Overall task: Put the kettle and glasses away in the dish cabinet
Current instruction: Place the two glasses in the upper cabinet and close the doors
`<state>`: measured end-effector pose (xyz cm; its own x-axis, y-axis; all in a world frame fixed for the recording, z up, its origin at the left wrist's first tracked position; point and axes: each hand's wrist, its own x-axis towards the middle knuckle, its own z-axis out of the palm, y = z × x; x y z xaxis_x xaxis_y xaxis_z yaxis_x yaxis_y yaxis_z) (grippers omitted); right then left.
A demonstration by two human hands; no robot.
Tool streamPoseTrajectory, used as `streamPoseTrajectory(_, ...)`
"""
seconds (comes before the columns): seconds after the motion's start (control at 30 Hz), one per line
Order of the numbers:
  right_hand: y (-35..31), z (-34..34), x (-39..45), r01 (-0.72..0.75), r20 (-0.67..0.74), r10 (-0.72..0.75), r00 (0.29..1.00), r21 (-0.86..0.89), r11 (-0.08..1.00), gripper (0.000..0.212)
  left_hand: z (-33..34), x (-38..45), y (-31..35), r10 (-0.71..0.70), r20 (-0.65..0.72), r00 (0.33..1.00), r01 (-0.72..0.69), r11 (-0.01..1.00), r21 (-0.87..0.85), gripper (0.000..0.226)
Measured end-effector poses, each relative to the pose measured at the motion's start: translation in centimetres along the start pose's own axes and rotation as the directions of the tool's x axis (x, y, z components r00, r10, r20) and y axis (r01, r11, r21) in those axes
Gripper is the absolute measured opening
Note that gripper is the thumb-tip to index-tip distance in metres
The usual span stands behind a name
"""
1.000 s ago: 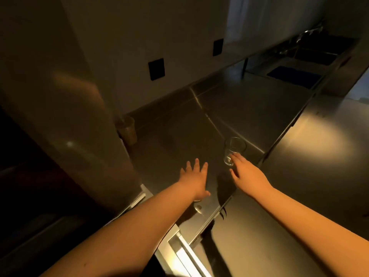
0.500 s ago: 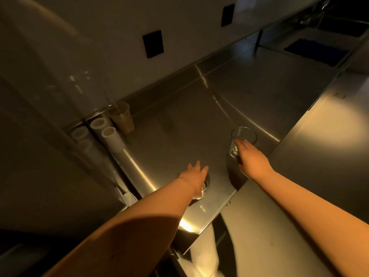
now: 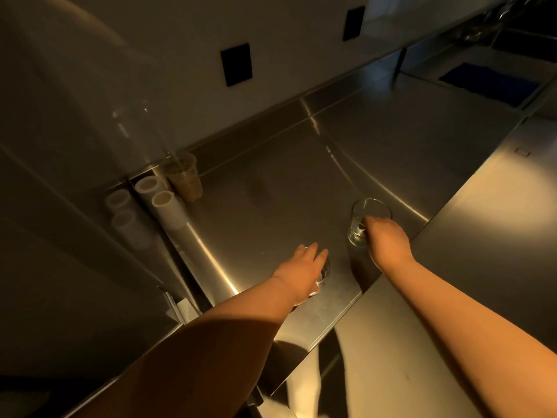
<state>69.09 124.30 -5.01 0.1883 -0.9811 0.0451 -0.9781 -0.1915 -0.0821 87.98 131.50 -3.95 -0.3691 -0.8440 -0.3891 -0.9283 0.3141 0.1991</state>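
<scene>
Glass under both hands: right fingers curling round the far glass, left hand covering and grasping the near glass. Both glasses standing on the steel tabletop. Plastic cup sitting well apart by the wall.

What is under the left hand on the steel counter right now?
A short clear drinking glass stands on the stainless steel counter beneath the left hand. Only its right side and base show; the hand covers its rim and whatever is inside.
</scene>
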Motion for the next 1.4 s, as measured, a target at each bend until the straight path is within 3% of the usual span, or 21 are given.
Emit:
streamPoseTrajectory(0.27, 0.5, 0.2, -0.2, 0.029, -0.054, -0.027, 0.998, 0.042, 0.999, 0.020, 0.5, 1.3, -0.5, -0.036, -0.058, 0.998, 0.027, 0.988, -0.154, 0.077)
streamPoseTrajectory(0.4, 0.9, -0.5, -1.0, 0.099, -0.139, -0.083, 0.987, 0.109, 0.989, 0.016, 0.7, 1.3, -0.7, -0.104, -0.068, 0.992, 0.081, 0.957, -0.280, 0.085)
streamPoseTrajectory(0.57, -0.1, -3.9, -2.3, 0.282, -0.259, -0.225, 0.939, 0.208, 0.937, 0.010, 0.7, 1.2, -0.8, -0.156, -0.034, 0.987, 0.138, 0.940, -0.311, 0.093)
streamPoseTrajectory(0.77, -2.9, -6.0, -5.3, 0.496, -0.235, -0.450, 0.862, 0.198, 0.845, 0.015, 0.8, 1.1, -0.9, -0.237, 0.005, 0.971, 0.236, 0.961, -0.145, 0.100)
streamPoseTrajectory(0.9, -4.4, -6.2, -6.7, 0.623, -0.242, -0.578, 0.779, 0.193, 0.758, 0.034, 1.0, 1.0, -1.3, -0.298, 0.052, 0.953, 0.300, 0.953, -0.029, 0.100)
streamPoseTrajectory(1.17, -4.8, -5.0, -6.9, 0.582, -0.041, -0.586, 0.809, 0.197, 0.789, 0.028, 1.2, 1.2, -1.6, -0.335, 0.116, 0.935, 0.325, 0.941, 0.098, 0.097)
streamPoseTrajectory(1.4, -5.2, -3.7, -6.5, 0.601, -0.050, -0.606, 0.794, 0.216, 0.769, 0.034, 1.3, 1.3, -1.7, -0.371, 0.139, 0.918, 0.358, 0.927, 0.110, 0.097)
